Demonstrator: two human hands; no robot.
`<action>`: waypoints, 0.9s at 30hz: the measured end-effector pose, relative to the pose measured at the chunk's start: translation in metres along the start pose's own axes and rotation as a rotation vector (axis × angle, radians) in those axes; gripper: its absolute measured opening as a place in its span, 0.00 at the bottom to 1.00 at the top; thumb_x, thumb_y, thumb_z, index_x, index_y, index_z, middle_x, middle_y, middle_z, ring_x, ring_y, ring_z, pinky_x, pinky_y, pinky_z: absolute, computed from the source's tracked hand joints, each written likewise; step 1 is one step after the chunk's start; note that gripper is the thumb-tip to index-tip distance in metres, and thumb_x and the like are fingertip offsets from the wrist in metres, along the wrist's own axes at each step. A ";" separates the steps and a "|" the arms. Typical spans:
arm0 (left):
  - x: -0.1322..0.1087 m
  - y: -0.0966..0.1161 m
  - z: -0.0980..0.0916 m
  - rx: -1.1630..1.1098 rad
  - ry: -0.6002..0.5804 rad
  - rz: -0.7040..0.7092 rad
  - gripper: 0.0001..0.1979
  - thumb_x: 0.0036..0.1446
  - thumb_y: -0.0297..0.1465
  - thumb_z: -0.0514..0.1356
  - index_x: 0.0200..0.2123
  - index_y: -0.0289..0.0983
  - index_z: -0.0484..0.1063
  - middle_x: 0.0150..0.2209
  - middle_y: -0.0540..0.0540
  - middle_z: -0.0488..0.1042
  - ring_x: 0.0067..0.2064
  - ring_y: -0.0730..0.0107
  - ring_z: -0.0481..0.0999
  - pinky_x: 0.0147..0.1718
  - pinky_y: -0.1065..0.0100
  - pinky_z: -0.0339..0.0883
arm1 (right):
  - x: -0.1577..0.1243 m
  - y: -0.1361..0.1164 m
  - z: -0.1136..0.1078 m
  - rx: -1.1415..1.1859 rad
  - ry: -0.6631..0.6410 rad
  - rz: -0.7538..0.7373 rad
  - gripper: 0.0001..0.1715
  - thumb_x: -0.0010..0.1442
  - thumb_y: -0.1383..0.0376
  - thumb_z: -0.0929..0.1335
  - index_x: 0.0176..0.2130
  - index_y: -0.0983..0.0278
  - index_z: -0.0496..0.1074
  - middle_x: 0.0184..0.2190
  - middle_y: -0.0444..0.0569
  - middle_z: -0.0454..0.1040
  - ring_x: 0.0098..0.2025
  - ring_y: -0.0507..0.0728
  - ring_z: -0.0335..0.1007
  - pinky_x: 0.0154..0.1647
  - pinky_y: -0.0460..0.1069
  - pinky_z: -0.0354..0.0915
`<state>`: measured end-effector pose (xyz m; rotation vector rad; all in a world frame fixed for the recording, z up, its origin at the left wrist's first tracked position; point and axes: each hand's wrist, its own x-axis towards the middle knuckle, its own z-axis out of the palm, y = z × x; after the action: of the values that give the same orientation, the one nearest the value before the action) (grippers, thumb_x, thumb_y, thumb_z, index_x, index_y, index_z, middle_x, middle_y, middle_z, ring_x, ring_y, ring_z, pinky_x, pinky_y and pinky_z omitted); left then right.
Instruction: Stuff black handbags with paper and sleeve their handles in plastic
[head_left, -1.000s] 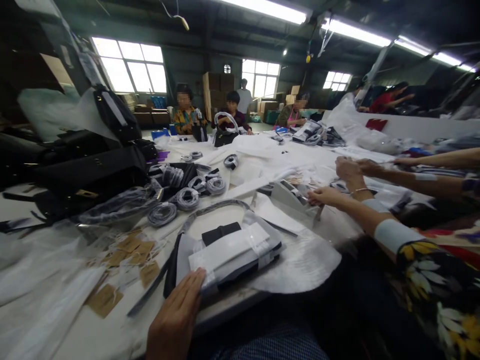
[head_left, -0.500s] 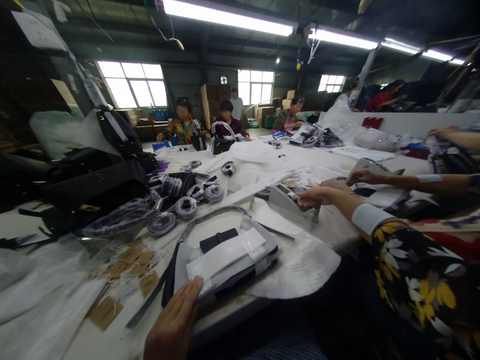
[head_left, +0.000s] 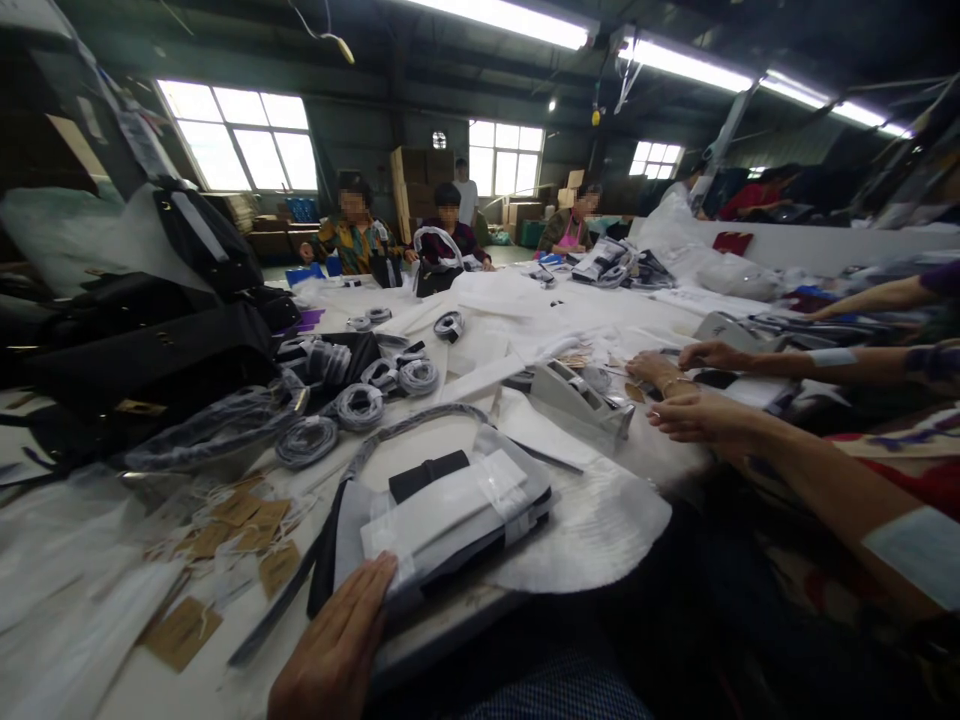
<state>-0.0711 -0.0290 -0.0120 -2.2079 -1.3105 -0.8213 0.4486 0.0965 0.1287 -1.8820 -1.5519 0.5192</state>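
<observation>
My left hand (head_left: pixel 337 645) lies flat, fingers stretched out, on the near corner of a handbag wrapped in white tissue and clear plastic (head_left: pixel 442 515) at the table's front edge. The bag's grey wrapped handle (head_left: pixel 420 425) arcs away from me over the table. A black strip (head_left: pixel 427 473) shows on top of the bag. My right hand is out of sight. To the right, a co-worker's hand (head_left: pixel 694 415) in a floral sleeve hovers beside a grey tape dispenser (head_left: pixel 577 395).
Brown paper tags (head_left: pixel 240 520) lie left of the bag. Coiled wrapped straps (head_left: pixel 360 400) and black handbags (head_left: pixel 150 360) fill the left. White sheets (head_left: pixel 592 530) cover the table. More people's arms (head_left: pixel 787 360) reach in from the right; others sit at the far end.
My left hand stays on the bag. The co-worker's hands have drawn back from the tape dispenser toward the right. The view has shifted slightly.
</observation>
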 end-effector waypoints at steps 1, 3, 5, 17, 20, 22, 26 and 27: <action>0.000 0.000 0.000 -0.001 0.004 0.001 0.29 0.69 0.25 0.50 0.70 0.41 0.50 0.57 0.48 0.74 0.52 0.67 0.78 0.54 0.69 0.69 | -0.002 0.006 -0.002 0.024 -0.072 0.035 0.15 0.64 0.64 0.68 0.34 0.72 0.81 0.34 0.67 0.80 0.32 0.56 0.80 0.30 0.45 0.70; 0.000 0.000 0.000 -0.005 0.013 0.002 0.29 0.69 0.25 0.50 0.70 0.41 0.50 0.57 0.48 0.74 0.52 0.66 0.78 0.55 0.69 0.68 | -0.005 0.019 0.000 0.067 -0.186 0.089 0.16 0.66 0.62 0.66 0.36 0.69 0.81 0.40 0.67 0.80 0.36 0.58 0.80 0.34 0.46 0.72; 0.001 0.001 0.000 -0.009 0.017 -0.001 0.29 0.69 0.25 0.50 0.70 0.42 0.50 0.57 0.48 0.74 0.52 0.66 0.78 0.54 0.69 0.68 | -0.004 0.032 0.007 0.078 -0.218 0.100 0.17 0.67 0.61 0.65 0.39 0.68 0.80 0.43 0.67 0.79 0.39 0.58 0.80 0.37 0.46 0.72; -0.001 0.002 0.003 -0.069 0.016 -0.043 0.27 0.68 0.26 0.51 0.68 0.42 0.56 0.57 0.48 0.74 0.52 0.66 0.78 0.55 0.69 0.67 | -0.012 0.039 0.013 -0.428 0.085 -0.169 0.10 0.59 0.70 0.68 0.39 0.62 0.80 0.41 0.55 0.82 0.41 0.62 0.78 0.38 0.49 0.69; -0.002 0.003 0.003 -0.093 0.005 -0.091 0.25 0.68 0.27 0.51 0.67 0.41 0.59 0.57 0.47 0.75 0.51 0.64 0.78 0.54 0.67 0.69 | -0.033 0.016 0.007 -0.566 0.037 -0.405 0.13 0.62 0.70 0.67 0.43 0.60 0.80 0.46 0.56 0.80 0.44 0.62 0.78 0.38 0.49 0.68; -0.001 0.006 0.001 -0.104 0.002 -0.132 0.23 0.68 0.28 0.52 0.64 0.39 0.63 0.55 0.46 0.75 0.50 0.64 0.79 0.52 0.67 0.71 | -0.044 -0.007 0.011 -0.625 -0.030 -0.706 0.16 0.65 0.71 0.65 0.45 0.60 0.79 0.45 0.57 0.80 0.44 0.61 0.78 0.41 0.49 0.68; 0.007 0.013 -0.007 -0.153 -0.020 -0.206 0.19 0.67 0.26 0.52 0.59 0.37 0.68 0.53 0.44 0.77 0.50 0.63 0.79 0.52 0.66 0.72 | -0.062 -0.068 0.043 -0.502 -0.152 -1.186 0.18 0.66 0.73 0.63 0.49 0.58 0.76 0.42 0.54 0.81 0.43 0.58 0.78 0.46 0.50 0.69; 0.009 0.015 -0.009 -0.168 -0.025 -0.219 0.18 0.67 0.25 0.52 0.58 0.37 0.68 0.52 0.44 0.77 0.50 0.64 0.79 0.52 0.65 0.73 | -0.066 -0.085 0.055 -0.444 -0.200 -1.246 0.18 0.66 0.74 0.63 0.49 0.58 0.75 0.41 0.53 0.81 0.41 0.57 0.78 0.44 0.50 0.69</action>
<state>-0.0572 -0.0357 -0.0006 -2.2341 -1.5677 -1.0209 0.3359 0.0536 0.1414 -0.7645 -2.7006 -0.2399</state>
